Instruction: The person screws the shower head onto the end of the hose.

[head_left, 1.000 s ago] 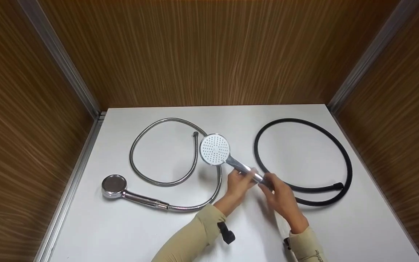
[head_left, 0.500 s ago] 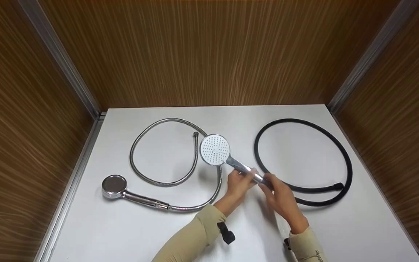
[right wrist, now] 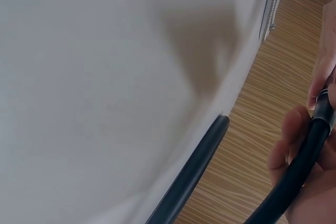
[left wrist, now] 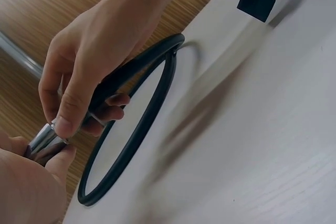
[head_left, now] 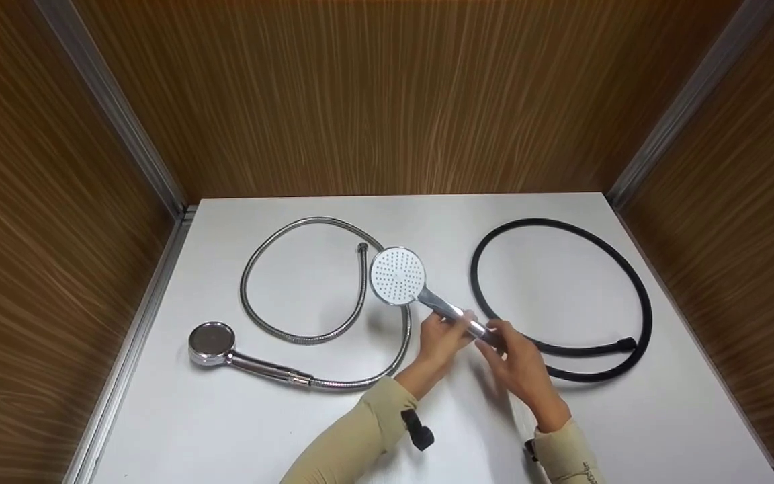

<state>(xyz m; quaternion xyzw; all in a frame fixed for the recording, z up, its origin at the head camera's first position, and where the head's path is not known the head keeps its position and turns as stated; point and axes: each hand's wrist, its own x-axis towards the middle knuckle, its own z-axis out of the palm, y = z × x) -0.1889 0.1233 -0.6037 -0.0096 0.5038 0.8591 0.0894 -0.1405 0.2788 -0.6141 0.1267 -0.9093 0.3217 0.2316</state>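
Note:
A hand shower (head_left: 398, 276) with a white, dotted spray face hangs above the middle of the table, face up and slanting. My left hand (head_left: 442, 341) grips its chrome handle (left wrist: 44, 142) near the lower end. At that end, my right hand (head_left: 520, 363) pinches the end of the black shower hose (head_left: 535, 222), its thumb and fingers around the joint. In the right wrist view, a dark collar (right wrist: 323, 107) on the hose meets the handle between both hands. Fingers hide how tightly the parts join. Most of the hose lies looped on the right, its free end near the front.
At left lies a second, chrome hand shower (head_left: 211, 339), joined to a looped metal hose (head_left: 303, 340) that passes beneath the held spray face. The white table (head_left: 179, 430) is enclosed by wood-grain panels (head_left: 387, 101) at the back and both sides.
Almost nothing differs; both hands keep their hold and place, with only a slight shift of the right fingers at the joint.

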